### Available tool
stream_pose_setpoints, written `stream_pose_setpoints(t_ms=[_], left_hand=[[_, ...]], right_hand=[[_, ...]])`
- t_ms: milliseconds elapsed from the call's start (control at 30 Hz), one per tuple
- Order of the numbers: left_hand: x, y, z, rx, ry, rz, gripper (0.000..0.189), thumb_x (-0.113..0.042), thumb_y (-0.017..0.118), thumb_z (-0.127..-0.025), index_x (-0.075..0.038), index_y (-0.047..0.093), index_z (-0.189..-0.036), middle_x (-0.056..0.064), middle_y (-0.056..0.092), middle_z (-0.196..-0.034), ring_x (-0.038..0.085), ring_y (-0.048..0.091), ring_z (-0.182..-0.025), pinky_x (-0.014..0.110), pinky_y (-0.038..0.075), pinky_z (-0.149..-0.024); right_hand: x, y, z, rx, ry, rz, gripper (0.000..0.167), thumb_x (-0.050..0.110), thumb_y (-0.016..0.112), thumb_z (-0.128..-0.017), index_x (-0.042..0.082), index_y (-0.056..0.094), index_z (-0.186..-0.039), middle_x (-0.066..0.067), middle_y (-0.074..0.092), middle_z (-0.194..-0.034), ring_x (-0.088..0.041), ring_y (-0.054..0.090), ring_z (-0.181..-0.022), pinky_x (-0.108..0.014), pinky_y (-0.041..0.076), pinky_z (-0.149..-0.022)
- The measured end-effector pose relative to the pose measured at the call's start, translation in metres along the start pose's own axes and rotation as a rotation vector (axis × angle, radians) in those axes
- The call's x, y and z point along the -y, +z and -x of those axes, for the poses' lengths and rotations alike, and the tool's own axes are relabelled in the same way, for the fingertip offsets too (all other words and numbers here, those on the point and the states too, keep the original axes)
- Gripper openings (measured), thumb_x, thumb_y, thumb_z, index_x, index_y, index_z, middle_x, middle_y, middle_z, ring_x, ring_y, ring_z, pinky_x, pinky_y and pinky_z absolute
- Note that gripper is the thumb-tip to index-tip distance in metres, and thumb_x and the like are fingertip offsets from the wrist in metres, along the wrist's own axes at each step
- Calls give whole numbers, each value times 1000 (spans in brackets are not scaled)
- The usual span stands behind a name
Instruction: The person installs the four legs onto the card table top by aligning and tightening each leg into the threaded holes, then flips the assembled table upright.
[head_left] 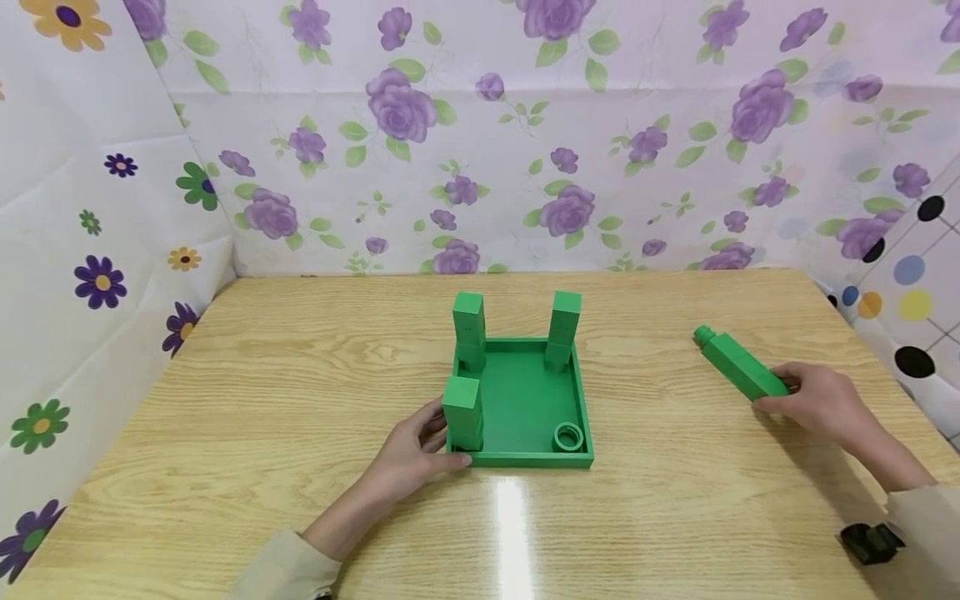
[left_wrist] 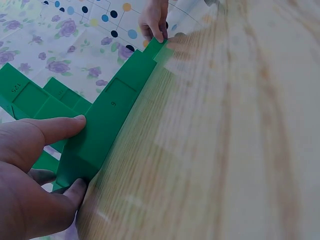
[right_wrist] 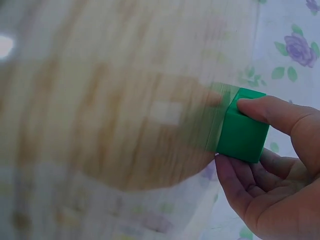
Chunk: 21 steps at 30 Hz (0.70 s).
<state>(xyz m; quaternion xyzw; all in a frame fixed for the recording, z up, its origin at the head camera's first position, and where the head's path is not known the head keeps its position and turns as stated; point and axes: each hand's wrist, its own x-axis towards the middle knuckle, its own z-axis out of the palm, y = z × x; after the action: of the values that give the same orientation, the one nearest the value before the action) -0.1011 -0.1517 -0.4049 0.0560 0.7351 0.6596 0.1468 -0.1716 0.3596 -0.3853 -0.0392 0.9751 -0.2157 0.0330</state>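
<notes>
A square green tray with a low rim lies on the table. Green square posts rise from three of its corners: a back-left post, a back-right post and a front-left post. In the front-right corner sits a bare round socket. My left hand holds the tray's front-left corner, thumb at the front rim, other fingers partly hidden behind the post. Off to the right, my right hand pinches the plain end of a loose green post. Its threaded end points toward the back left.
The wooden table carries the tray at its middle. A flowered cloth wall stands along the back edge, with patterned sheets at the left and right sides. A small black object shows by the right sleeve.
</notes>
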Motion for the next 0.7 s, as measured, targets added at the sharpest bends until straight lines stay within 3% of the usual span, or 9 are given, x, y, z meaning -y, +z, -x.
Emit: stream_pose_setpoints(t_ms=[300,467,567,700], left_hand=[[4,0,1,0,-2,6,81,-2,78,-79,-6,37,-148,18,44,-141,33,38,-134,32,38,-107],[4,0,1,1,14,9,81,-2,78,-78,-6,37,-148,17,44,-141,32,38,-134,33,38,-108],[4,0,1,-5,14,8,82,-1,78,-78,-7,37,-148,17,44,-141,32,38,-134,32,38,-107],[3,-1,0,-6,16,2,82,-1,78,-78,-7,36,-148,17,43,-142,32,37,-135,33,37,-108]], right_hand=[[3,-1,1,3,4,-10,65,30,76,-82,-18,55,-120,-31,63,-99,-36,59,-82,-35,48,-60],[14,-9,2,-28,15,-81,63,30,72,-88,-17,53,-124,-33,61,-104,-39,60,-87,-32,49,-60],[24,-17,2,-74,21,-132,62,30,73,-87,-16,53,-124,-31,63,-103,-30,61,-83,-29,49,-58],[39,-24,4,-115,45,-212,64,34,73,-87,-12,53,-127,-28,62,-109,-3,54,-79,-21,47,-58]])
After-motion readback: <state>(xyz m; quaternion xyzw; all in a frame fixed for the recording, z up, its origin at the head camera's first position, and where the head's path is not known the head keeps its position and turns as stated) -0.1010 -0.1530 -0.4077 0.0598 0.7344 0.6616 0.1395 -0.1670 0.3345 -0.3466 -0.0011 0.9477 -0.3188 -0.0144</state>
